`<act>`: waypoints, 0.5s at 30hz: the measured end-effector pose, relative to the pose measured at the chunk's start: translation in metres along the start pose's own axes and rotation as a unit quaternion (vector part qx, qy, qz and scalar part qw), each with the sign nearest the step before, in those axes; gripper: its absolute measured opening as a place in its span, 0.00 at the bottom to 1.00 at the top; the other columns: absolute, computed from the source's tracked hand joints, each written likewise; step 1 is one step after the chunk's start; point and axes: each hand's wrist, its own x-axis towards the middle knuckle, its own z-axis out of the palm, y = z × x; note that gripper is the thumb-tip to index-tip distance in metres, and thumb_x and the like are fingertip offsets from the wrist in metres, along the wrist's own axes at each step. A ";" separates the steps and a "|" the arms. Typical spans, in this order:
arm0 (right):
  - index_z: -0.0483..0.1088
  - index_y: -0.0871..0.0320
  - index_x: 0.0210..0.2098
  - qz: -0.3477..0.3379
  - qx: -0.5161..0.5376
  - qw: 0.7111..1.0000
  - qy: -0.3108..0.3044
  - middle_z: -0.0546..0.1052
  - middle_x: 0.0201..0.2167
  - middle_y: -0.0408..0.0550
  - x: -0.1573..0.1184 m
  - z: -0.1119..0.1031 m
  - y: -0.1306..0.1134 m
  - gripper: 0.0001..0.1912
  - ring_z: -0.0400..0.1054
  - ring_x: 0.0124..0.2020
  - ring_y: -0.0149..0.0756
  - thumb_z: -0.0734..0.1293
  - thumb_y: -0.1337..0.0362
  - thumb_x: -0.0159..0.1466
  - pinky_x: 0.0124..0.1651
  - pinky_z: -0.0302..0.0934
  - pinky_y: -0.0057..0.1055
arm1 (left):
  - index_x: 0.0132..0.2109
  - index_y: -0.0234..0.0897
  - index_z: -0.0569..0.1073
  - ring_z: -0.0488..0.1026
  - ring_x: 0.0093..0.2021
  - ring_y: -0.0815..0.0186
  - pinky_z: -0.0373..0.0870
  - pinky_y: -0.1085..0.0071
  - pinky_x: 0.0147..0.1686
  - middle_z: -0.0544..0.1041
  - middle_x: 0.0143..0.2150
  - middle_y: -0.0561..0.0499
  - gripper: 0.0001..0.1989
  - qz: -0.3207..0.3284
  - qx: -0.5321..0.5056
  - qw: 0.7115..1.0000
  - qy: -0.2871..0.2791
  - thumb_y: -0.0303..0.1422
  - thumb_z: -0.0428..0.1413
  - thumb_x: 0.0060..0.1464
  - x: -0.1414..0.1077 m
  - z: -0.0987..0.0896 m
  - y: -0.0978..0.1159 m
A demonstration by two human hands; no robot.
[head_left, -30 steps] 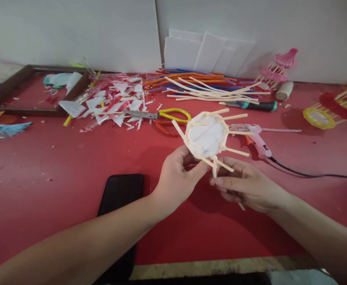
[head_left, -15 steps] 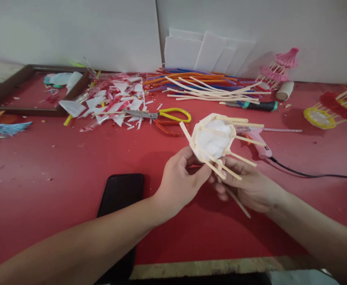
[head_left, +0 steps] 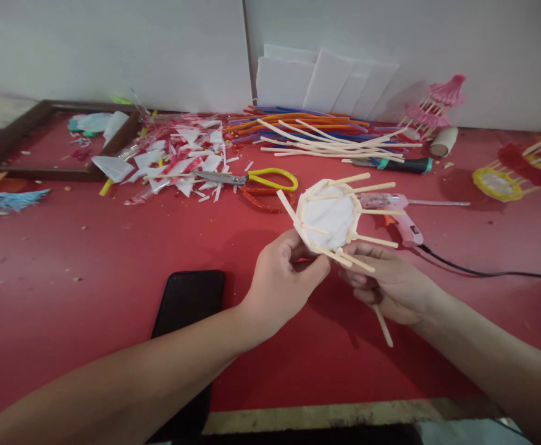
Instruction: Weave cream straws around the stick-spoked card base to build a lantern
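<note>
A round white piece (head_left: 330,217) with a pale rim and several cream sticks standing out from it is held above the red table. My left hand (head_left: 289,272) grips its lower left edge between thumb and fingers. At its lower right, my right hand (head_left: 386,284) has its fingers curled round a loose cream stick (head_left: 383,326), whose end points down toward the table. The right fingertips are partly hidden behind the piece and its sticks.
Scissors (head_left: 273,179), white and red scraps (head_left: 182,157) and coloured sticks (head_left: 298,123) lie behind. A pink glue gun (head_left: 407,225) with a black cord is at right. A black phone (head_left: 189,303) lies near my left forearm. A dark frame (head_left: 34,174) is far left.
The white piece has tilted and shifted slightly left. My right hand has moved a little right, and the loose stick in it now points more steeply down.
</note>
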 end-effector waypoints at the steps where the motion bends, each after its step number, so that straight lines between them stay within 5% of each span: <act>1: 0.64 0.56 0.26 0.000 0.001 1.000 0.002 0.56 0.15 0.31 0.000 0.000 0.000 0.21 0.40 0.17 0.20 0.78 0.54 0.47 0.18 0.32 0.21 | 0.50 0.34 0.76 0.80 0.48 0.60 0.75 0.70 0.47 0.82 0.49 0.45 0.16 -0.001 0.000 1.000 -0.001 0.23 0.58 0.53 0.000 0.000 0.000; 15: 0.64 0.57 0.25 -0.012 -0.054 0.998 0.027 0.55 0.17 0.32 0.003 -0.007 0.004 0.20 0.40 0.18 0.20 0.76 0.52 0.50 0.18 0.34 0.22 | 0.45 0.35 0.76 0.80 0.46 0.60 0.75 0.66 0.49 0.83 0.46 0.46 0.13 0.001 -0.008 1.000 -0.009 0.23 0.59 0.51 0.000 -0.001 0.001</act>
